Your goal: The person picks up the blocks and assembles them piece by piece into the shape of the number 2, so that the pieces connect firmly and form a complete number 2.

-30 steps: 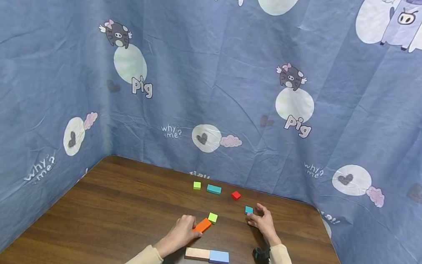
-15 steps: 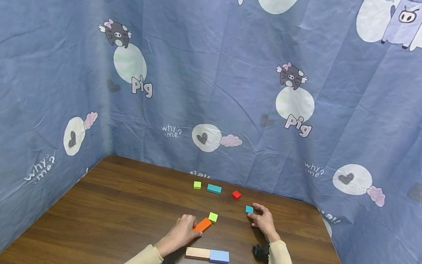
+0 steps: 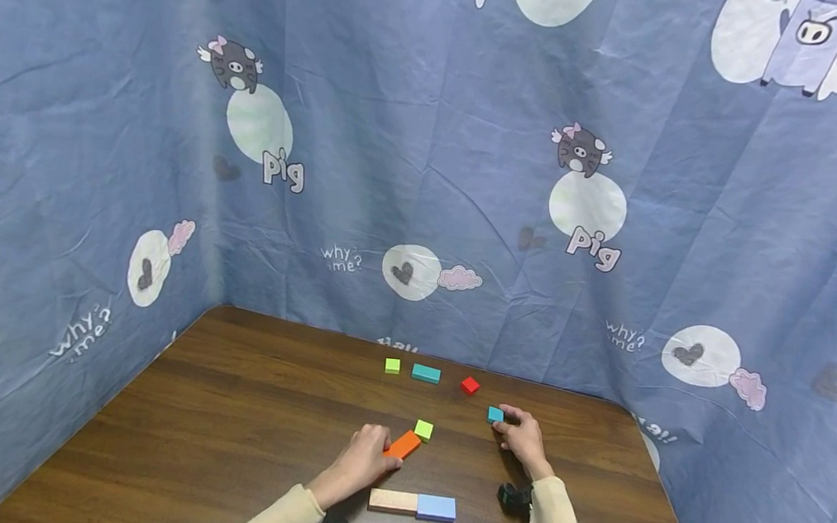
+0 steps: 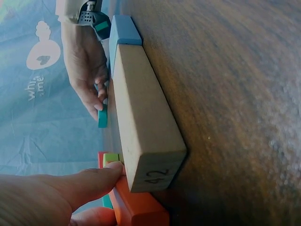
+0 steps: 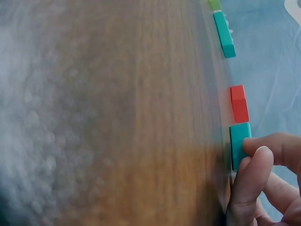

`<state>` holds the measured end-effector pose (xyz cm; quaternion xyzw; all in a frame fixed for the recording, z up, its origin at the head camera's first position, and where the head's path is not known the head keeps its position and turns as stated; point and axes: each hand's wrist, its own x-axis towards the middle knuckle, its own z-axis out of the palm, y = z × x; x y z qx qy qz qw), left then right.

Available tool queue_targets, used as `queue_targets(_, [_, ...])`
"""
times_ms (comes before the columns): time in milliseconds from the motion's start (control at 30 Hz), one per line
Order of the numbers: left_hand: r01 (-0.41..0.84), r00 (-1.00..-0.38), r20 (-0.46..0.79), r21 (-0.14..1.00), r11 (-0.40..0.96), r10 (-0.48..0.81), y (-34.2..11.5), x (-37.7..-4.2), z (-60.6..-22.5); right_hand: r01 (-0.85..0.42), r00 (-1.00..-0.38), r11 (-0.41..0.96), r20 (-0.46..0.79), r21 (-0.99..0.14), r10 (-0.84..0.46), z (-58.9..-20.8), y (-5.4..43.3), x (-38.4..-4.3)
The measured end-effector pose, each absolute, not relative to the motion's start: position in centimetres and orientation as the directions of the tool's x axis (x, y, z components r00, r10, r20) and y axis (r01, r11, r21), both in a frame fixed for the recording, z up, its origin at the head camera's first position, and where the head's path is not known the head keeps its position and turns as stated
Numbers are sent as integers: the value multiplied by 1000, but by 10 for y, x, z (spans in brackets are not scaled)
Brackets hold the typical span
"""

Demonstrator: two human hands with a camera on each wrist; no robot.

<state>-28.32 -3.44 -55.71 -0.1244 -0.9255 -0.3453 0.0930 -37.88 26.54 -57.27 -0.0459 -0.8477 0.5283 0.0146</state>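
In the head view, my left hand [image 3: 359, 462] grips an orange rectangular block [image 3: 403, 445] lying slantwise on the table. Its far end meets a light green square block [image 3: 424, 431]. In the left wrist view the thumb lies along the orange block [image 4: 138, 207]. My right hand [image 3: 522, 442] is at a small teal block [image 3: 495, 415] farther back, thumb and index finger pinching its near right side. The right wrist view has this teal block [image 5: 240, 146] resting on the table, partly hidden by the fingers.
A plain wooden block [image 3: 393, 502] and a blue block [image 3: 436, 508] lie end to end in front. Along the back are a light green block [image 3: 392, 366], a longer teal block [image 3: 426, 373] and a red block [image 3: 470, 386]. A blue curtain [image 3: 367, 166] hangs behind the table.
The right hand's fingers have drawn in slightly to the left around the small teal block. My left hand and the orange block have stayed put.
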Motion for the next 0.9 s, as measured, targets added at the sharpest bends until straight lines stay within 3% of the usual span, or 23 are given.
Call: queue_targets(900, [268,-961,225,628,730,159,-34,-283,-557,53,-996,443,-15,-895,89,-574,264,-376])
